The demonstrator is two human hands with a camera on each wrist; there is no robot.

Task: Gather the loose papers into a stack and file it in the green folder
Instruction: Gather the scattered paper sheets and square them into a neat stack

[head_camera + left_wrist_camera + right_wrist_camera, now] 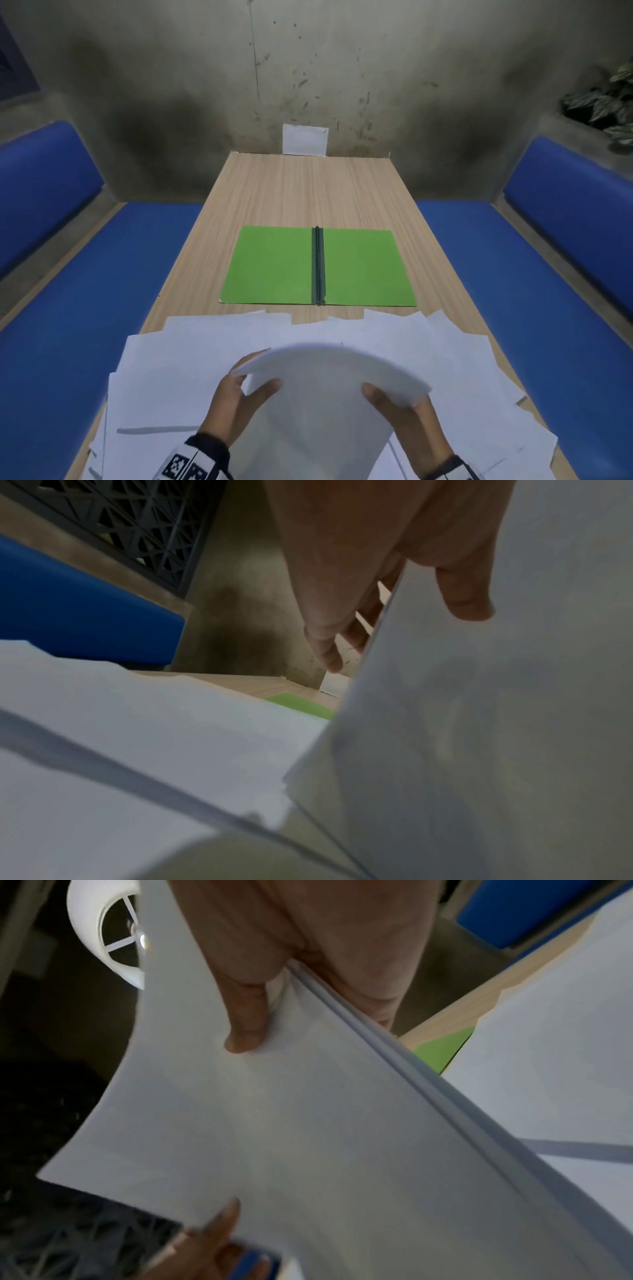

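Pale wood worktop (301,192) running away toward a stained wall, blue benches (68,308) on both sides. Spread over its near end, loose papers (178,363) overlapping at odd angles, many not yet collected. Beyond them and lying apart, green folder (270,265) opened flat, dark spine down the middle, both inner faces bare. Nearest the camera, a partial stack (325,394) lifted off the sheets and bowed upward, gripped at both side edges: left hand (236,397) with thumb on top and fingers (325,647) curled behind the edge, right hand (394,411) with thumb pressed on the top sheet and fingers underneath.

Step in hand, by judgement: gathering, well short of done. Next move likely calls for squaring the held sheets, then sweeping the remaining papers under or onto them before carrying anything to the folder.

Hard to make out: number of sheets held, blurred in every view; right-hand fingers hidden beneath the stack; near edge of the worktop covered by paper; small white card (304,139) against the far wall, unreadable.
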